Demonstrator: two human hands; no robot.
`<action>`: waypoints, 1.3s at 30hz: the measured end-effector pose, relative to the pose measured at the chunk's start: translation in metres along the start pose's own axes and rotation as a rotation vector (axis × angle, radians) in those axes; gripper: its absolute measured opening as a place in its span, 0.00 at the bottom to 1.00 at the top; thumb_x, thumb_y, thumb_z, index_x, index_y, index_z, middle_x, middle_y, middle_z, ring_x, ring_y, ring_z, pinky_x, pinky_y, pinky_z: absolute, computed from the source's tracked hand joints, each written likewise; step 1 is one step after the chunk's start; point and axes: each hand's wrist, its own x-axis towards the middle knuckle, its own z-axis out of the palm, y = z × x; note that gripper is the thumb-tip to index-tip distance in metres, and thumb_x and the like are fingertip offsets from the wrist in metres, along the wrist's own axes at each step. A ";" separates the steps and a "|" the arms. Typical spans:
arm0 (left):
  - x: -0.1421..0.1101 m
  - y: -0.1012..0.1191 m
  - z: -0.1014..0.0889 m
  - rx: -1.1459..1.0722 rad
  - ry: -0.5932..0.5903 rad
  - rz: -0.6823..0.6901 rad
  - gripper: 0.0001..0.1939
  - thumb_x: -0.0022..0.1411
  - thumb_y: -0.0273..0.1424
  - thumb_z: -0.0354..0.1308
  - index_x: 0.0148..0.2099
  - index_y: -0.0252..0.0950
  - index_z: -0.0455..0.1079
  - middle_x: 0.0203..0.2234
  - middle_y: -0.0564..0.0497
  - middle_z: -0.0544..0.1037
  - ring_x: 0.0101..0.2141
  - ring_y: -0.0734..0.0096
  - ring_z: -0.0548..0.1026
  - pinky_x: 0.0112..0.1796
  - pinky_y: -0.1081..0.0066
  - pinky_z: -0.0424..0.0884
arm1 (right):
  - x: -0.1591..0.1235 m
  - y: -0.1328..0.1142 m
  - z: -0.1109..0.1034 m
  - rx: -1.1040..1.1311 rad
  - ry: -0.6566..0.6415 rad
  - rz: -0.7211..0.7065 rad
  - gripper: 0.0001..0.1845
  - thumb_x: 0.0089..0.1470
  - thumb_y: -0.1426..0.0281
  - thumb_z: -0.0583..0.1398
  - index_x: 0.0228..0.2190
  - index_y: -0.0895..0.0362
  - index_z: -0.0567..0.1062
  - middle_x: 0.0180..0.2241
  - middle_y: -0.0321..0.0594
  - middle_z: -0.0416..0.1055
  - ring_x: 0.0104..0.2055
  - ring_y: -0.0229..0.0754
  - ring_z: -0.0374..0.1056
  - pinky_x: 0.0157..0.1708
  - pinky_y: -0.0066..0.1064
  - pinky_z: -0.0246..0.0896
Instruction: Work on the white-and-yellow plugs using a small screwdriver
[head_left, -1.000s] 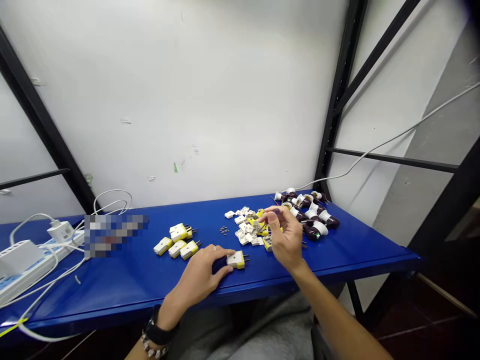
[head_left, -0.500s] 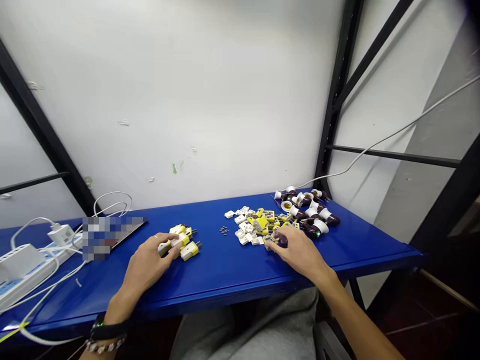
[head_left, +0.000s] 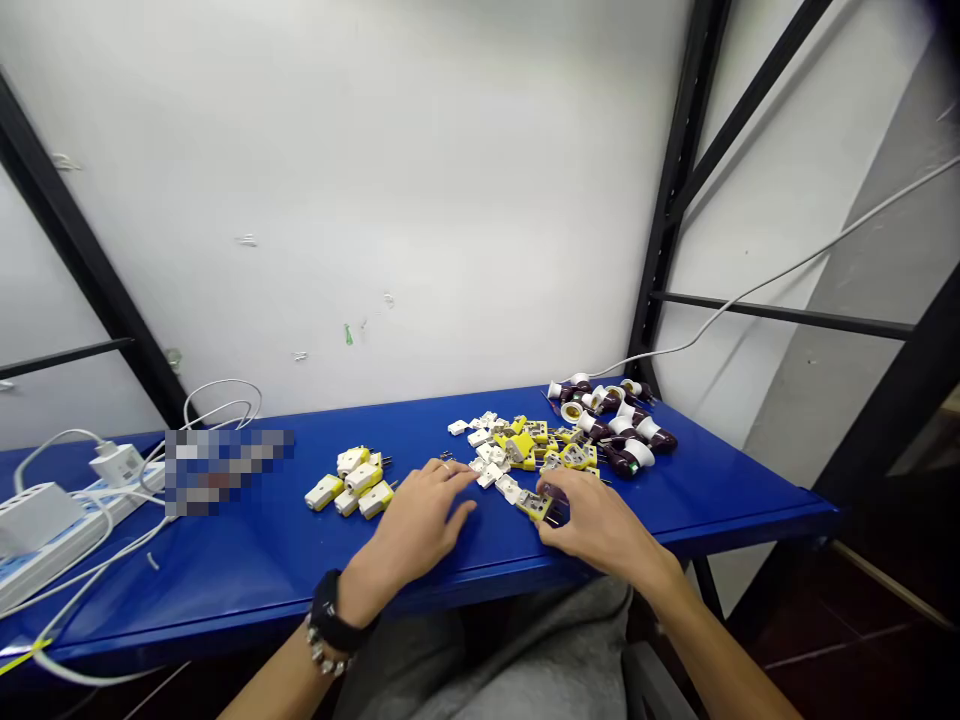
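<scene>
My left hand [head_left: 424, 515] is open, its fingers reaching toward the near edge of a pile of white plug covers [head_left: 491, 453], thumb held apart. My right hand [head_left: 600, 515] is closed on a yellow plug body [head_left: 534, 504] with its inside facing up and its pins toward my palm. Something purple and translucent [head_left: 553, 493] shows between the same fingers; its kind is partly hidden. A white plug cover [head_left: 508, 488] lies just left of that body. More yellow plug bodies [head_left: 577, 456] are heaped behind my right hand. Several assembled white-and-yellow plugs [head_left: 363, 478] sit left of my left hand.
Small screws [head_left: 446, 456] lie behind my left hand, partly covered. White-and-maroon lamp holders [head_left: 624, 427] are piled at the back right. A white power strip [head_left: 56, 545] with cables stands on the left of the blue table [head_left: 247, 560]. Black rack posts [head_left: 651, 300] rise behind.
My left hand has left the assembled plugs and moved right to the white covers. My right hand has drawn a yellow plug body slightly nearer, away from the heap.
</scene>
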 end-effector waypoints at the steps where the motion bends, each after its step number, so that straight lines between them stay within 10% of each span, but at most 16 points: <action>1: 0.006 0.005 0.005 0.014 -0.031 0.016 0.18 0.67 0.30 0.56 0.58 0.40 0.71 0.53 0.44 0.77 0.53 0.53 0.72 0.51 0.57 0.69 | -0.001 -0.002 -0.001 0.013 -0.002 -0.002 0.14 0.46 0.71 0.64 0.39 0.53 0.76 0.40 0.42 0.78 0.42 0.50 0.73 0.41 0.35 0.64; 10: 0.007 0.007 0.014 -0.068 -0.097 -0.055 0.03 0.67 0.29 0.57 0.40 0.39 0.72 0.37 0.48 0.79 0.39 0.59 0.77 0.39 0.64 0.70 | -0.005 -0.022 -0.006 0.169 -0.011 -0.050 0.14 0.43 0.72 0.65 0.37 0.53 0.75 0.38 0.37 0.77 0.40 0.47 0.73 0.39 0.33 0.65; 20: -0.013 -0.020 0.002 -0.241 -0.025 -0.181 0.13 0.72 0.33 0.46 0.49 0.39 0.71 0.39 0.47 0.81 0.39 0.60 0.78 0.41 0.64 0.72 | 0.007 -0.029 0.032 0.216 -0.019 -0.144 0.19 0.47 0.72 0.65 0.44 0.53 0.80 0.44 0.41 0.81 0.46 0.51 0.76 0.48 0.39 0.68; 39: -0.026 -0.022 -0.003 -0.236 -0.086 -0.112 0.12 0.70 0.37 0.53 0.48 0.41 0.75 0.42 0.48 0.80 0.43 0.59 0.76 0.45 0.63 0.71 | 0.003 -0.028 0.031 0.184 -0.030 -0.154 0.22 0.53 0.67 0.64 0.51 0.53 0.79 0.50 0.42 0.79 0.52 0.51 0.75 0.52 0.40 0.69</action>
